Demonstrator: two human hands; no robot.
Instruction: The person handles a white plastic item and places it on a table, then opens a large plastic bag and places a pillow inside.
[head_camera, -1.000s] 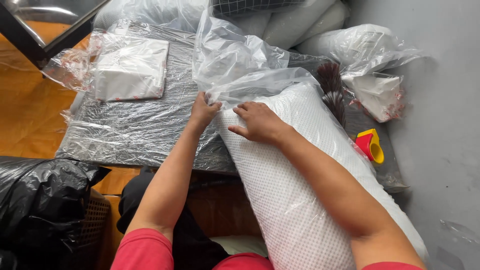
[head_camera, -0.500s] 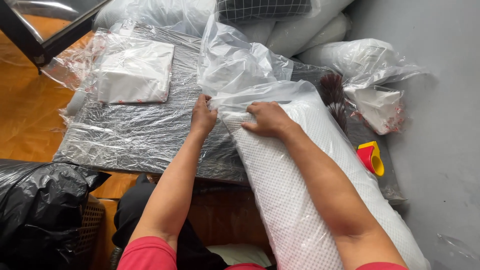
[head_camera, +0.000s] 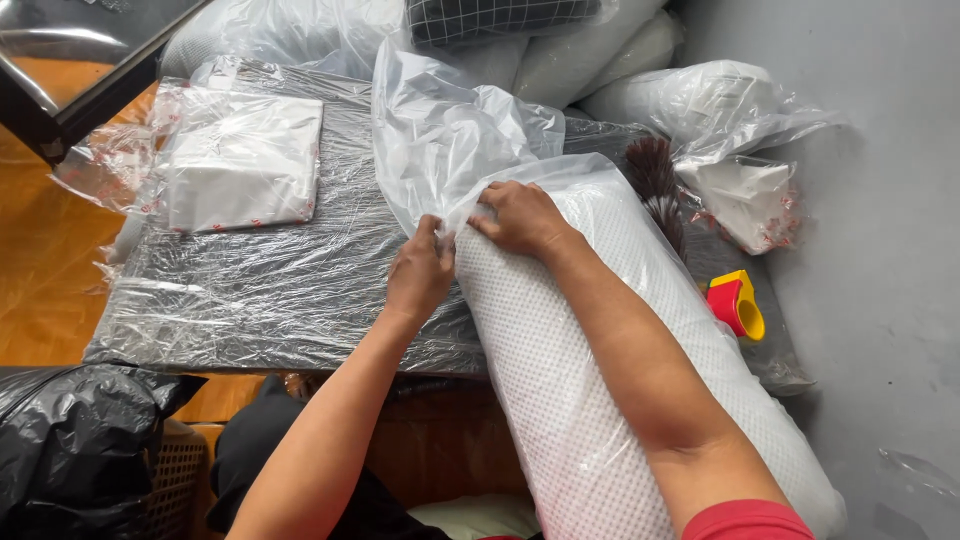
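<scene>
There is one long white pillow with little dots on it. It lies across the right side of the table and reaches down toward the person. One clear plastic bag is pulled over the far end of the pillow, and the loose part of the bag stands up in a crumpled heap on the table.

Two hands are at work, both at the far end of the pillow. The left hand is closed, pinching the edge of the clear bag at the left side of the pillow. The right hand lies on top of the pillow with its fingers bent, gripping the plastic there. The two hands are just beside each other.

The table is covered with one shiny clear sheet. On its far left part lies one flat white pack in clear wrap. Right of the pillow sits one dark brush, partly hidden. Near it on the right is one red and yellow tape holder. Behind that lies one small white bundle in plastic. At the back are more big soft bundles in plastic; I cannot tell how many. One black bag sits at the bottom left, beside the table.
</scene>
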